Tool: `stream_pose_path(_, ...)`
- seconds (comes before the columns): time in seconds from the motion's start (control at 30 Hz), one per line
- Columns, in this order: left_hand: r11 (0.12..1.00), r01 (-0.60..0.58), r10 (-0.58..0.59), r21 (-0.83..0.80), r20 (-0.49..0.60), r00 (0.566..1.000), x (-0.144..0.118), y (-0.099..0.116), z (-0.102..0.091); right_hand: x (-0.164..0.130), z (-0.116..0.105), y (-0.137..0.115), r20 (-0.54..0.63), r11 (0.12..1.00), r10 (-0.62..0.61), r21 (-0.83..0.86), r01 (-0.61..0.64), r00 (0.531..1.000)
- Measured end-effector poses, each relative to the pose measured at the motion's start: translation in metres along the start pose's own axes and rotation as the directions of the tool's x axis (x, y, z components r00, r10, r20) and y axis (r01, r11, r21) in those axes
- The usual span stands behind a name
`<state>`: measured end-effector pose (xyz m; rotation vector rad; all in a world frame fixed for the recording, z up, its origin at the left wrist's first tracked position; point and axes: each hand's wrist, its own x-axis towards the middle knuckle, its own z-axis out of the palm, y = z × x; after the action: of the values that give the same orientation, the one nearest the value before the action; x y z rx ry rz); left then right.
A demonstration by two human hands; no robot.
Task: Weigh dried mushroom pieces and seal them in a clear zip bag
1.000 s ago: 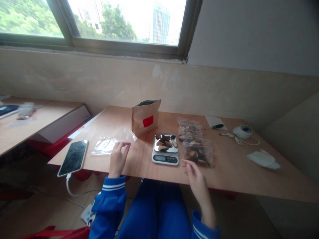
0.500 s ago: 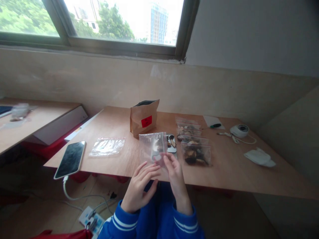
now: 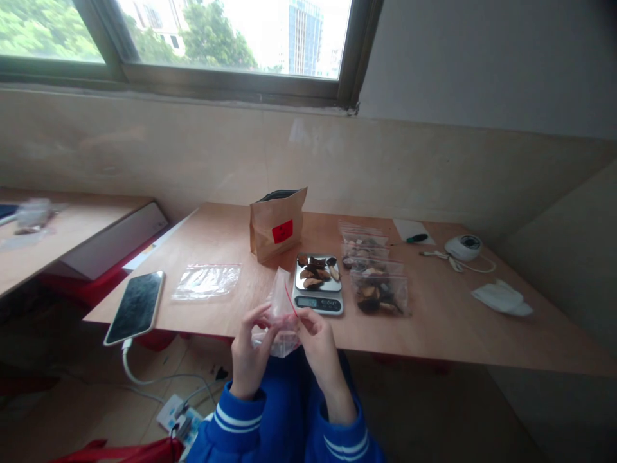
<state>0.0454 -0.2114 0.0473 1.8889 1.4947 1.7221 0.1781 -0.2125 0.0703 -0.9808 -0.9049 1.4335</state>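
A clear zip bag (image 3: 280,290) with a red strip is between my hands, just over the table's front edge. My left hand (image 3: 251,347) pinches its left side, and my right hand (image 3: 317,337) grips it by the red-lined edge. Behind my right hand stands a small digital scale (image 3: 318,305) with its display lit. Several dark and tan dried slices (image 3: 315,275), perhaps mushroom, lie on its metal plate. Filled zip bags (image 3: 378,297) of similar pieces are lined up right of the scale.
An opened brown paper pouch (image 3: 274,225) with a red label stands behind the scale. Flat zip bags (image 3: 207,281) and a phone (image 3: 135,307) on a cable lie left. Farther right are a screwdriver (image 3: 417,238), a white dome camera (image 3: 463,247) and a crumpled white cloth (image 3: 502,298).
The zip bag has moved left and down, uncovering the scale and its slices. My left hand, earlier with fingers stretched out, now pinches the bag; my right hand still holds it.
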Motion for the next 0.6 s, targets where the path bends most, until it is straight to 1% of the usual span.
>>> stream_pose_path(0.1,0.994,0.095,-0.092,0.050,-0.061,0.994,0.009,-0.006,-0.006,0.003,-0.014,0.003,-0.190,0.999,0.027,-0.017,-0.030,0.981)
stream_pose_path(0.13,0.992,0.112,-0.108,0.055,-0.069,0.992,0.013,-0.007,-0.008,0.004,-0.020,0.002,-0.222,0.999,0.010,-0.042,-0.020,0.975)
stream_pose_path(0.17,0.991,0.122,-0.118,0.055,-0.074,0.990,0.018,-0.007,-0.010,0.007,-0.027,0.000,-0.211,0.996,-0.023,-0.086,0.005,0.977)
stream_pose_path(0.2,0.991,0.124,-0.120,0.050,-0.077,0.990,0.023,-0.008,-0.011,0.010,-0.035,-0.004,-0.171,0.987,-0.068,-0.154,0.042,0.983)
stream_pose_path(0.23,0.992,0.117,-0.114,0.043,-0.079,0.990,0.029,-0.007,-0.012,0.014,-0.042,-0.007,-0.128,0.965,-0.127,-0.246,0.093,0.984)
stream_pose_path(0.27,0.994,0.103,-0.100,0.038,-0.087,0.991,0.035,-0.007,-0.011,0.020,-0.048,-0.011,-0.103,0.922,-0.202,-0.356,0.154,0.974)
stream_pose_path(0.3,0.996,0.083,-0.079,0.037,-0.102,0.992,0.042,-0.006,-0.009,0.027,-0.054,-0.014,-0.102,0.854,-0.290,-0.477,0.209,0.951)
stream_pose_path(0.33,0.997,0.063,-0.057,0.047,-0.120,0.991,0.049,-0.004,-0.007,0.036,-0.059,-0.016,-0.121,0.762,-0.384,-0.601,0.240,0.915)
stream_pose_path(0.37,0.997,0.048,-0.039,0.061,-0.142,0.989,0.057,-0.003,-0.003,0.045,-0.062,-0.018,-0.133,0.655,-0.465,-0.717,0.240,0.875)
stream_pose_path(0.4,0.997,0.038,-0.026,0.074,-0.160,0.987,0.064,-0.001,0.002,0.055,-0.064,-0.017,-0.125,0.547,-0.513,-0.810,0.211,0.849)
stream_pose_path(0.43,0.997,0.027,-0.013,0.078,-0.171,0.985,0.071,0.000,0.007,0.065,-0.065,-0.016,-0.103,0.444,-0.526,-0.880,0.169,0.844)
stream_pose_path(0.5,0.998,0.015,-0.007,0.057,-0.143,0.990,0.082,0.001,0.018,0.083,-0.064,-0.009,-0.051,0.271,-0.479,-0.958,0.093,0.876)
stream_pose_path(0.53,0.999,0.013,-0.008,0.037,-0.114,0.993,0.086,0.001,0.024,0.089,-0.063,-0.004,-0.025,0.206,-0.446,-0.976,0.075,0.895)
stream_pose_path(0.6,1.000,0.027,-0.028,-0.011,-0.065,0.998,0.092,-0.001,0.036,0.099,-0.063,0.006,0.017,0.128,-0.414,-0.989,0.076,0.910)
